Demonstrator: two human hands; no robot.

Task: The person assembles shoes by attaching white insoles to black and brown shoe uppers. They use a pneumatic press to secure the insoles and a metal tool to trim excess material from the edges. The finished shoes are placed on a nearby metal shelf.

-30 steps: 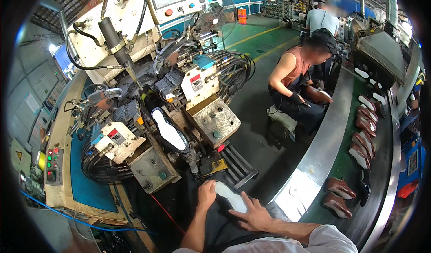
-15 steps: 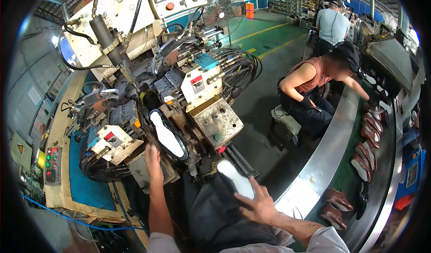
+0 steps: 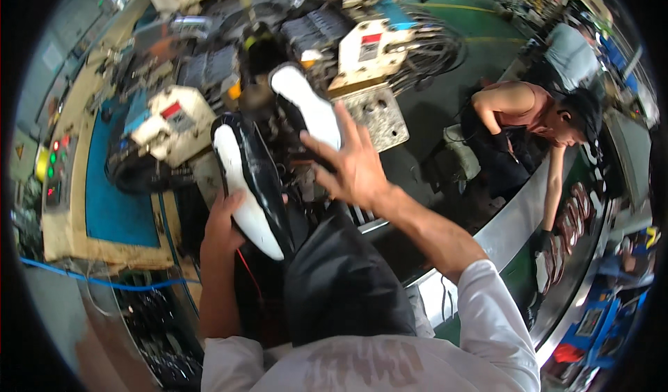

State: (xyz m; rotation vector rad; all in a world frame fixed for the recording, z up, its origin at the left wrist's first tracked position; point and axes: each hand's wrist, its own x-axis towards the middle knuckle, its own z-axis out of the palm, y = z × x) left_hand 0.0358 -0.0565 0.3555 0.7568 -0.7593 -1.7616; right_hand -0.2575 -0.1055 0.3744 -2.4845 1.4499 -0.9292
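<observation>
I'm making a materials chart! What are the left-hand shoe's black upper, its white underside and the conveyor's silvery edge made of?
Black upper: glossy, probably leather or synthetic; light streaks across it. White underside: maybe foam or board, showing little shine. Silvery edge: likely smooth metal, gleaming grey.

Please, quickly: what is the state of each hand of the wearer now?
Left hand: closed, holding a black shoe.
Right hand: fingers spread at the other shoe; whether it grips cannot be told.
</observation>
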